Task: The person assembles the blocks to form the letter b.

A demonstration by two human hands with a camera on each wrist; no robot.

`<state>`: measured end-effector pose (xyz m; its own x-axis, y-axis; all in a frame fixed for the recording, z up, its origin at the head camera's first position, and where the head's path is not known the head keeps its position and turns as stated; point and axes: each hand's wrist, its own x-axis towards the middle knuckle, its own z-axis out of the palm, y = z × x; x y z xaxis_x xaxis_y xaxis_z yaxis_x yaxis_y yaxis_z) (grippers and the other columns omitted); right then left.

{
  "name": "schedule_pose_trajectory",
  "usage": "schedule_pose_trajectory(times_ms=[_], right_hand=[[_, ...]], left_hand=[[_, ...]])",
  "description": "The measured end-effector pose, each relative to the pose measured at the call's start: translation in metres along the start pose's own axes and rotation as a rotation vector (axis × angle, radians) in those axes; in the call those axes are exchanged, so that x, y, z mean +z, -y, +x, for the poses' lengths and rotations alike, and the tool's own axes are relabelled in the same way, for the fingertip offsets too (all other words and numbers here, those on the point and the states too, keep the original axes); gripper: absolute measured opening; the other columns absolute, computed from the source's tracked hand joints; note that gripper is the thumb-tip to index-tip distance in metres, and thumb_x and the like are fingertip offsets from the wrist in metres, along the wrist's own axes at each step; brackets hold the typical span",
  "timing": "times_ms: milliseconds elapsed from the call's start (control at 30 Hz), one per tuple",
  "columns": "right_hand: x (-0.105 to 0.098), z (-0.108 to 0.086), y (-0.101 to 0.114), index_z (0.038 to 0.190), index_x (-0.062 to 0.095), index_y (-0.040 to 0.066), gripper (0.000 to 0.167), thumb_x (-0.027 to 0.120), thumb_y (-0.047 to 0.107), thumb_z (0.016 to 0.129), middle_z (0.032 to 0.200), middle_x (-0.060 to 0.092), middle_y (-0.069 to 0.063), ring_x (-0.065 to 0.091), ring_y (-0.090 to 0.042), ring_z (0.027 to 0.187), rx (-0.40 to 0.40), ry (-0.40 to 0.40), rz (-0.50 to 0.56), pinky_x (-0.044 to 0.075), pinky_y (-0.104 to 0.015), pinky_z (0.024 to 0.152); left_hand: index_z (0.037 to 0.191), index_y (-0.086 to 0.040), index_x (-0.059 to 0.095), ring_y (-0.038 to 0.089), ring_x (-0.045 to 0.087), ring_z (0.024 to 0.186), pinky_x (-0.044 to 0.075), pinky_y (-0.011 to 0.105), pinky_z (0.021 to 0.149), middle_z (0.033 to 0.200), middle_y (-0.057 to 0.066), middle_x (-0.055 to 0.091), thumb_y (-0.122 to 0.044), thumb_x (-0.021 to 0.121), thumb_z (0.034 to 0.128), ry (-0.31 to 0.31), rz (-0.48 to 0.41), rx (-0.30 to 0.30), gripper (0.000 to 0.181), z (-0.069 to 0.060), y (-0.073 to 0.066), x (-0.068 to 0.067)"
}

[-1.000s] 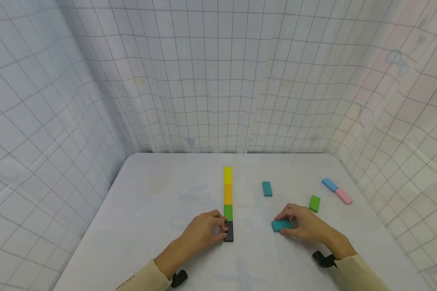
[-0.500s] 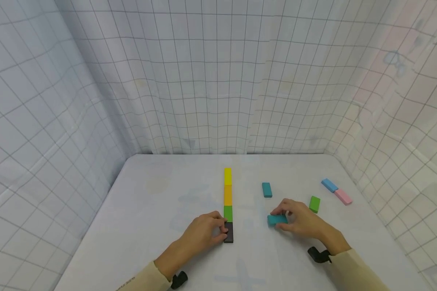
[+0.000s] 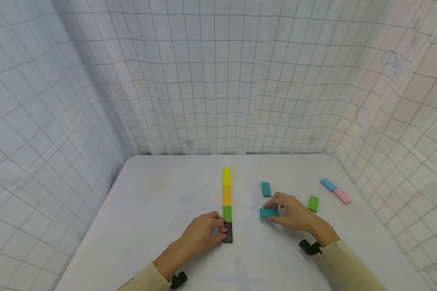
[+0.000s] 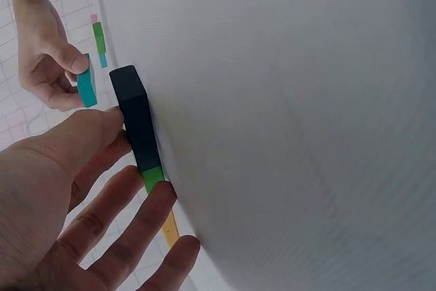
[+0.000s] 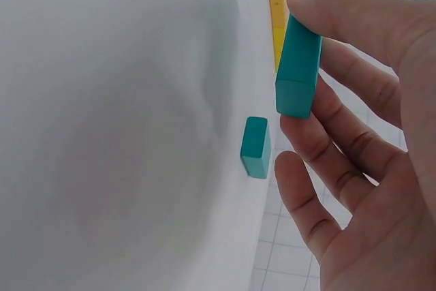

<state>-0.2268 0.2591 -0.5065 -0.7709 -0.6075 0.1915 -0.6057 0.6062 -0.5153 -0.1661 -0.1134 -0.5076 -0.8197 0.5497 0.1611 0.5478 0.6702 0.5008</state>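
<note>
On worktop (image 3: pixel 138 220), I have hands apart — left hand (image 3: pixel 205 230) resting unclenched against black block (image 3: pixel 230 233), near end of row (image 3: pixel 227 195); right hand (image 3: pixel 293 214) pinching teal block (image 3: pixel 268 212) between row and loose green block (image 3: pixel 313 203).

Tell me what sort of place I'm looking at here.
Probably a curtained-off tabletop workspace or recording booth, though that's a guess: grid-patterned cloth hangs behind and along both sides, enclosing a white table with a row of coloured blocks on it.
</note>
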Motion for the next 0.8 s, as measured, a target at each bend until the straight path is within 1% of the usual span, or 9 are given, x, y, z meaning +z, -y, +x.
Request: schedule_pose_trajectory(times_ms=[167, 233, 400, 600, 700, 800], right_hand=[[0.0, 0.013, 0.002, 0.129, 0.083, 0.019, 0.03, 0.094, 0.019, 0.101, 0.118, 0.077, 0.008, 0.069, -0.007, 0.105, 0.007, -0.004, -0.031, 0.067, -0.042, 0.097], [0.001, 0.017, 0.003, 0.129, 0.083, 0.02, 0.03, 0.094, 0.02, 0.101, 0.119, 0.077, 0.009, 0.069, -0.006, 0.106, 0.022, -0.002, -0.037, 0.067, -0.042, 0.098], [0.002, 0.027, 0.005, 0.13, 0.084, 0.02, 0.029, 0.093, 0.022, 0.102, 0.122, 0.078, 0.008, 0.069, -0.008, 0.107, 0.042, 0.007, -0.039, 0.067, -0.042, 0.099], [0.002, 0.039, 0.005, 0.131, 0.084, 0.02, 0.03, 0.093, 0.024, 0.103, 0.123, 0.079, 0.006, 0.071, -0.011, 0.11, 0.058, 0.005, -0.035, 0.066, -0.047, 0.103], [0.002, 0.046, 0.003, 0.131, 0.085, 0.02, 0.03, 0.093, 0.023, 0.102, 0.121, 0.078, 0.006, 0.07, -0.012, 0.109, 0.053, 0.006, -0.037, 0.066, -0.046, 0.1], [0.004, 0.053, 0.001, 0.13, 0.085, 0.021, 0.029, 0.093, 0.025, 0.102, 0.118, 0.076, 0.007, 0.068, -0.011, 0.106, 0.059, 0.006, -0.045, 0.064, -0.039, 0.096]], left_hand=[[0.087, -0.021, 0.082, 0.026, 0.084, 0.113, 0.071, 0.042, 0.095, 0.122, 0.005, 0.083, -0.014, 0.098, 0.0962, -0.004, 0.002, -0.002, 0.019, 0.001, 0.001, 0.001], [0.087, -0.021, 0.082, 0.026, 0.084, 0.113, 0.071, 0.041, 0.094, 0.122, 0.005, 0.083, -0.014, 0.098, 0.096, -0.004, 0.005, -0.001, 0.02, 0.001, 0.001, 0.001], [0.087, -0.02, 0.082, 0.024, 0.084, 0.109, 0.07, 0.037, 0.09, 0.121, 0.004, 0.084, -0.013, 0.098, 0.0956, 0.002, -0.005, -0.005, 0.019, 0.001, 0.002, 0.003], [0.088, -0.02, 0.083, 0.023, 0.084, 0.11, 0.07, 0.036, 0.091, 0.12, 0.004, 0.083, -0.013, 0.098, 0.0954, 0.0, -0.004, -0.001, 0.018, 0.001, 0.002, 0.003], [0.089, -0.02, 0.083, 0.023, 0.084, 0.11, 0.07, 0.037, 0.092, 0.121, 0.004, 0.083, -0.013, 0.098, 0.0959, 0.004, -0.006, 0.0, 0.018, 0.002, 0.002, 0.001], [0.089, -0.02, 0.083, 0.024, 0.084, 0.111, 0.07, 0.037, 0.092, 0.122, 0.004, 0.083, -0.014, 0.097, 0.0964, 0.008, -0.007, 0.003, 0.017, 0.002, 0.002, 0.0]])
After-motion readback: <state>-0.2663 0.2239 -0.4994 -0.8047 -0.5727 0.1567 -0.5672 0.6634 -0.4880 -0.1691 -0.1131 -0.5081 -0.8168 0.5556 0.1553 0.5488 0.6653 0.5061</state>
